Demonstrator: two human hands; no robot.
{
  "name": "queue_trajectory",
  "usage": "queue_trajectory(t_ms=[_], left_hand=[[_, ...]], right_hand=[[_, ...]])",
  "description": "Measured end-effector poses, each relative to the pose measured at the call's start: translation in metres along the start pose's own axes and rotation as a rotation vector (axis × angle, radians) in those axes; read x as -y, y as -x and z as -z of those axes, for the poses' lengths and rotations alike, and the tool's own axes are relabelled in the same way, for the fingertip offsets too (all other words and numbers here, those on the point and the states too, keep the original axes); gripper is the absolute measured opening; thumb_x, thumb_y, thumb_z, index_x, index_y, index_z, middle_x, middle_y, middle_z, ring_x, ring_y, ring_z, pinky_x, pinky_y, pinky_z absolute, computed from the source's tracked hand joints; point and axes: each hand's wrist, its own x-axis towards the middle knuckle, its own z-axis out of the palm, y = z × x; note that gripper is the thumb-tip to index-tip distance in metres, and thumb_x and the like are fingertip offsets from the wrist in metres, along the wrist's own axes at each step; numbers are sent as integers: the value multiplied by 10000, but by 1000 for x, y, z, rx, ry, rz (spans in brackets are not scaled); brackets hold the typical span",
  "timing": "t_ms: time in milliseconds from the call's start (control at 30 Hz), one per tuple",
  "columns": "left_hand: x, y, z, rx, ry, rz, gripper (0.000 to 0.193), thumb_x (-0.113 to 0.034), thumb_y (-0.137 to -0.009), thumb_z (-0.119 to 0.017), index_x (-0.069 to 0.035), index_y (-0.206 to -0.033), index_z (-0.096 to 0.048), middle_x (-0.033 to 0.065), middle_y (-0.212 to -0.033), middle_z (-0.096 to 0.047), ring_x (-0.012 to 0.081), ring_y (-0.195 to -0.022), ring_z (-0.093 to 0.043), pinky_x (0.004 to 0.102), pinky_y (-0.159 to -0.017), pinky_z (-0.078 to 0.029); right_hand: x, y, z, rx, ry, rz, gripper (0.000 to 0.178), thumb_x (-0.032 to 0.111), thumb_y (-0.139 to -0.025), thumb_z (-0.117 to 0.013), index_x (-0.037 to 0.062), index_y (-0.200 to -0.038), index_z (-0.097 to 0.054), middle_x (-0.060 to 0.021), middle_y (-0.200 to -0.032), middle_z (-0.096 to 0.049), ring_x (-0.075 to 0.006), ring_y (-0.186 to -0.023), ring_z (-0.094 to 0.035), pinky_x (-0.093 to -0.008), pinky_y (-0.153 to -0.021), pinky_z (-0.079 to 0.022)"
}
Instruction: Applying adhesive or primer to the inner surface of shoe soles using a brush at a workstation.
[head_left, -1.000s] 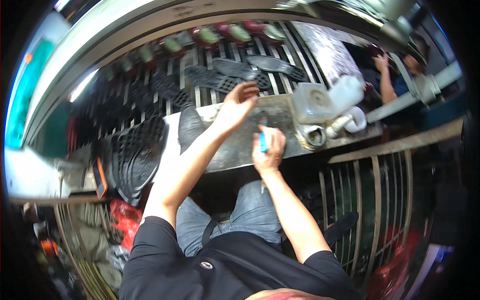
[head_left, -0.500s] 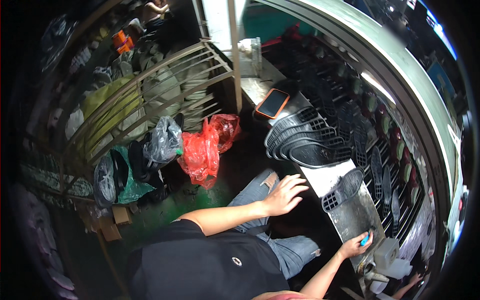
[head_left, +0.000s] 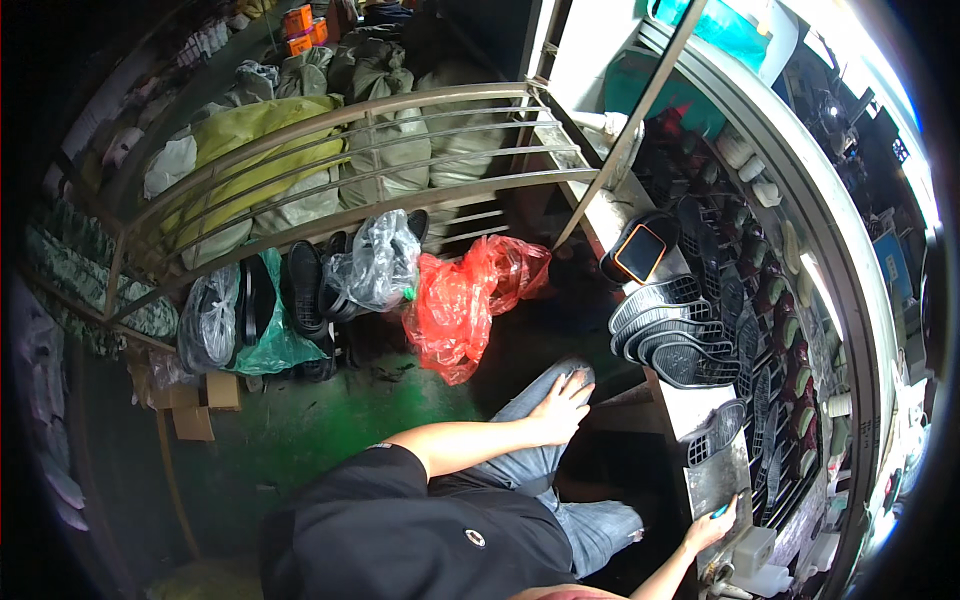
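My left hand (head_left: 563, 408) lies on my knee, fingers spread and holding nothing. Low on the right, my right hand (head_left: 710, 528) grips a small blue-handled tool (head_left: 720, 511) over the narrow metal ledge (head_left: 712, 482); the tool's working end is hard to make out. Just beyond that hand, a single black shoe sole (head_left: 722, 425) lies on the ledge. Farther along, several overlapping black soles (head_left: 690, 362) are lined up in a row. Behind them rests an orange-edged phone (head_left: 640, 253) with a dark screen.
Right of the ledge runs a slatted rack (head_left: 775, 440) bearing soles and shoe parts. Whitish plastic containers (head_left: 755, 548) stand near my right hand. On the left, a metal railing (head_left: 400, 200) carries bagged soles and a red plastic bag (head_left: 455, 320); stuffed sacks (head_left: 385, 150) lie behind.
My left hand has come down from the air onto my knee. My right hand keeps hold of the blue-handled tool above the ledge. The whole view has shifted.
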Motion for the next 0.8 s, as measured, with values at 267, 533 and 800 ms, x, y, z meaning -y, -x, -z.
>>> queue_trajectory(t_ms=[267, 533, 800], left_hand=[[6, 24, 5, 19, 36, 38, 568, -465, -1003, -684, -133, -1464, -688, 187, -1796, -309, 478, -1684, -127, 686, -1321, -140], [-21, 24, -14, -36, -64, -118, 605, -464, -969, -714, -121, -1467, -696, 188, -1777, -352, 500, -1676, -140, 686, -1315, -159], [-8, 24, -3, -63, 26, -177, 538, -430, -993, -672, -107, -1419, -729, 202, -1762, -372, 485, -1670, -187, 687, -1320, -168]], right_hand=[[75, 44, 8, -291, -74, 44, 417, 7, -1049, -567, 18, -1457, -649, -177, -1410, -685, -387, -1305, -621, -508, -1151, -452], [194, 90, 0, 164, -310, 277, 273, 103, -1044, -656, 7, -1294, -710, -212, -1248, -709, -412, -1216, -643, -512, -1111, -476], [208, 142, -115, 794, -141, -79, 431, 388, -996, -675, 56, -1261, -753, -235, -1200, -787, -420, -1106, -764, -560, -1029, -575]])
